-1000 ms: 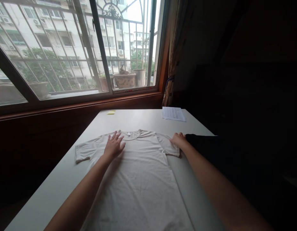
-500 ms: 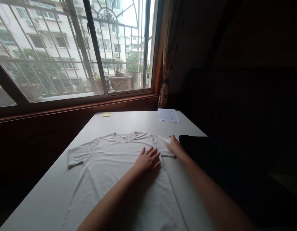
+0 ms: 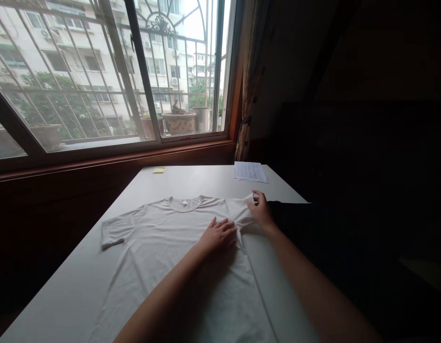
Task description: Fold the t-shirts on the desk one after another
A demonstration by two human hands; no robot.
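Note:
A white T-shirt (image 3: 170, 247) lies spread on the white table (image 3: 66, 295), its neckline toward the far end and its left-side sleeve flat. My left hand (image 3: 220, 232) rests on the shirt near the right-side armpit, fingers loosely stretched and palm down. At the right-side sleeve, my right hand (image 3: 260, 209) pinches the cuff edge between thumb and fingers, lifting it a little off the tabletop. That sleeve is creased and drawn up toward the hand. Near the camera, my left forearm covers part of the shirt.
Sheets of paper (image 3: 251, 172) and a yellow sticky note (image 3: 158, 170) lie at the table's far end. Dark cloth (image 3: 295, 219) lies along the right edge, its shape lost in shadow. Beyond the table stand a barred window (image 3: 109, 76) and a tied curtain (image 3: 244, 128).
My right hand has shifted slightly up along the sleeve and raised its cuff edge, pulling the once flat sleeve into folds. My left hand stays nearly in place.

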